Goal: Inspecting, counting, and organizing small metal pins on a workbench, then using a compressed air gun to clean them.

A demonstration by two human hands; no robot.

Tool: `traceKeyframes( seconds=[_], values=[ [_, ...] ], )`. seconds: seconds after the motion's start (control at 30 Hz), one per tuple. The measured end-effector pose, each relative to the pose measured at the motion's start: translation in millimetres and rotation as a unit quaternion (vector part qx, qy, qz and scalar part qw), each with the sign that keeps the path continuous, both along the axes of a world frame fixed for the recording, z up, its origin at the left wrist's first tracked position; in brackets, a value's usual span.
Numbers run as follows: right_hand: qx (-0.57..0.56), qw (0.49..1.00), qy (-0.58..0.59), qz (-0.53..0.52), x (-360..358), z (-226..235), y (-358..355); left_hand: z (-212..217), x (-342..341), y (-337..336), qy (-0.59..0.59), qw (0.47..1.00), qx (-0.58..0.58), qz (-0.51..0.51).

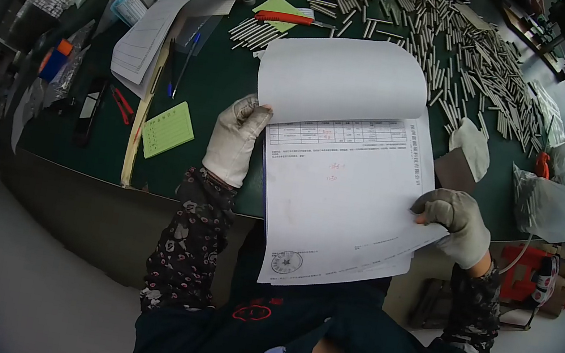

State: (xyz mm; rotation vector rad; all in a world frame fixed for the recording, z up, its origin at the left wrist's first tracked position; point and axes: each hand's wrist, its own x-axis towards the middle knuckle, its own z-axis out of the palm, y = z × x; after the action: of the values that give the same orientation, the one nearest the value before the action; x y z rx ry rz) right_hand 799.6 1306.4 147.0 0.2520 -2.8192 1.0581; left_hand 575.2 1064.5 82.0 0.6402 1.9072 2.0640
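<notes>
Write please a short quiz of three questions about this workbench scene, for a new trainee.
1. True or false: the left hand holds the paper sheets by their left edge.
2. What lies scattered on the green table behind the sheets? A) metal rods B) coins C) screws
3. Which colour is the small pad to the left of the left hand?

Key: 1. true; 2. A, metal rods; 3. yellow-green. The right hand grips the right edge.

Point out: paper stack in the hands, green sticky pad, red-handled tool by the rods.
paper stack (pixel 336 206), head view, middle of open page
green sticky pad (pixel 168 129), head view, pad centre
red-handled tool (pixel 284 18), head view, mid-handle
</notes>
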Motion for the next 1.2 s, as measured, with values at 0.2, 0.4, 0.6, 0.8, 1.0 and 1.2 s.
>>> traceKeyframes(
  seconds=[0.2,0.4,0.6,0.8,1.0,1.2],
  values=[
    [0.016,1.000,0.000,-0.001,0.5,-3.4,-1.1,-1.8,-0.8,0.3,0.011,1.000,-0.011,0.003],
    [0.036,0.999,0.002,-0.010,2.8,-2.5,-5.1,-1.5,0.1,0.0,-0.015,1.000,-0.011,0.016],
    [0.035,0.999,-0.013,-0.005,3.3,-2.3,-4.3,-2.0,-0.8,0.2,-0.010,1.000,-0.014,0.013],
    [0.030,1.000,-0.002,0.000,4.0,-3.5,-3.6,-3.2,-0.8,0.7,-0.013,1.000,0.003,0.006],
    [0.039,0.999,-0.015,0.002,4.1,-3.8,-3.5,-4.3,-1.6,-1.0,-0.011,1.000,-0.009,0.013],
    [0.041,0.999,-0.026,0.002,5.1,-7.9,-1.6,-3.0,0.6,1.8,-0.029,0.999,0.002,0.016]
  ],
)
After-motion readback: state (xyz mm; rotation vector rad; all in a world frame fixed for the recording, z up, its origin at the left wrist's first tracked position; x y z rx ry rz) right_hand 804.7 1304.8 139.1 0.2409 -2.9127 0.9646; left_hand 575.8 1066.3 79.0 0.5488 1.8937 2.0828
